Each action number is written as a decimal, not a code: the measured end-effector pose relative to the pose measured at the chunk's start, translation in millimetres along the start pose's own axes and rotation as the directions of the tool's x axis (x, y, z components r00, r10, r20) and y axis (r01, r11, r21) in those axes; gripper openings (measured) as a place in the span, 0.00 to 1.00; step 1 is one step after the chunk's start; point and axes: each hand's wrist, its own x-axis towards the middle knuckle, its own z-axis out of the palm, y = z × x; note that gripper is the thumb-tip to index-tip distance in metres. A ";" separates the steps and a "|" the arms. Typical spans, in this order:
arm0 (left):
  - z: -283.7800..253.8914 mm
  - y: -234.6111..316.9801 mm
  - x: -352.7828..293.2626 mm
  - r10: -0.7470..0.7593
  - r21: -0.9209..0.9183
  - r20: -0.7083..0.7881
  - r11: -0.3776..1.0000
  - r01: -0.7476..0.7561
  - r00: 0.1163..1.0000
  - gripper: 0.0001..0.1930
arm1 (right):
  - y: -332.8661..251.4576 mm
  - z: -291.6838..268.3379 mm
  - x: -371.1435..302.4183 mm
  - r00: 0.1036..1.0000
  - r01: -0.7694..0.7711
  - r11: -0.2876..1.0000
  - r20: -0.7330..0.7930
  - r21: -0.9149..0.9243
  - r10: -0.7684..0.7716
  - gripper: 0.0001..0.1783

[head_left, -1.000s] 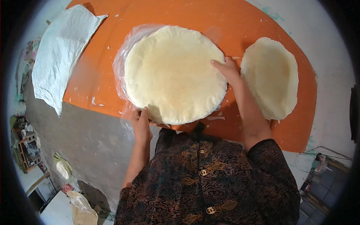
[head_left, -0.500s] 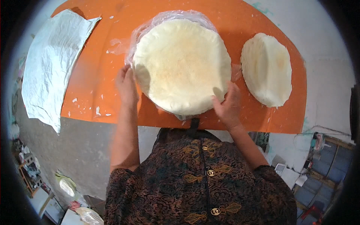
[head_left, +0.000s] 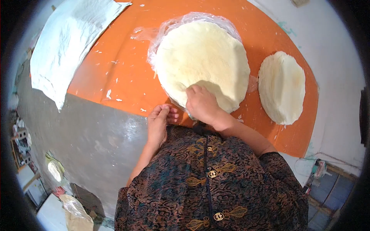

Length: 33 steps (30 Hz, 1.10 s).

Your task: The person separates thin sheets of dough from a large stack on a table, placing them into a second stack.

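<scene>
A stack of large, round, pale flatbreads (head_left: 204,54) lies on crumpled clear plastic (head_left: 154,54) on the orange-covered table. My right hand (head_left: 203,103) reaches over the stack's near part. Its fingers are closed and bent down on the top flatbread, whose surface dips beside them; the fingertips are partly hidden. My left hand (head_left: 158,122) is just off the stack's near left edge, by the table's front edge. Its fingers are curled with the thumb against them; anything small between them cannot be made out.
On the right of the orange table cover (head_left: 129,84) sits a second stack of folded flatbreads (head_left: 283,88). A pale cloth-like sheet (head_left: 69,42) hangs over the left edge. White scraps lie scattered about. Grey floor (head_left: 104,142) shows at lower left.
My right hand has moved left from the stack's right edge onto its near part. My left hand has come down from the left edge to the near edge. The view has shifted, and the top bread looks paler.
</scene>
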 end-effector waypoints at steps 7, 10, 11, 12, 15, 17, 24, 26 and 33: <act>41.6 7.4 44.7 -0.123 -0.056 0.064 0.990 0.126 0.990 0.15 | 24.3 -39.1 18.3 0.953 -0.243 0.861 0.276 0.448 0.125 0.15; 42.5 2.8 49.2 -0.158 -0.099 0.069 0.981 0.164 0.985 0.16 | 34.7 -34.6 15.3 0.961 -0.116 0.809 0.272 0.576 -0.056 0.20; 39.9 2.1 50.2 -0.165 -0.096 0.083 0.980 0.173 0.983 0.15 | 44.7 -28.8 15.1 0.958 -0.128 0.759 0.279 0.639 -0.073 0.23; 38.2 1.0 51.6 -0.172 -0.094 0.097 0.979 0.181 0.980 0.14 | 52.6 -25.3 15.4 0.957 -0.132 0.762 0.281 0.634 -0.068 0.23; 37.7 -0.8 50.2 -0.145 -0.106 0.098 0.982 0.155 0.985 0.13 | 63.4 -19.0 17.1 0.900 -0.272 0.562 0.414 0.781 -0.140 0.24; 38.1 1.7 48.0 -0.138 -0.132 0.106 0.980 0.151 0.985 0.13 | 61.0 -20.1 18.4 0.890 -0.304 0.523 0.434 0.796 -0.142 0.24; 37.6 -3.9 46.3 -0.088 -0.016 0.083 0.996 0.090 0.993 0.11 | 70.9 -24.0 25.4 0.796 -0.551 0.384 0.605 0.741 -0.025 0.15; 38.0 -4.9 49.8 -0.080 -0.016 0.081 0.997 0.082 0.993 0.12 | 64.9 -14.8 26.0 0.919 -0.335 0.631 0.389 0.700 0.057 0.11; 49.8 10.1 51.9 -0.158 0.059 -0.006 0.986 0.159 0.987 0.21 | 50.6 -21.9 30.9 0.978 -0.163 0.894 0.191 0.418 0.089 0.10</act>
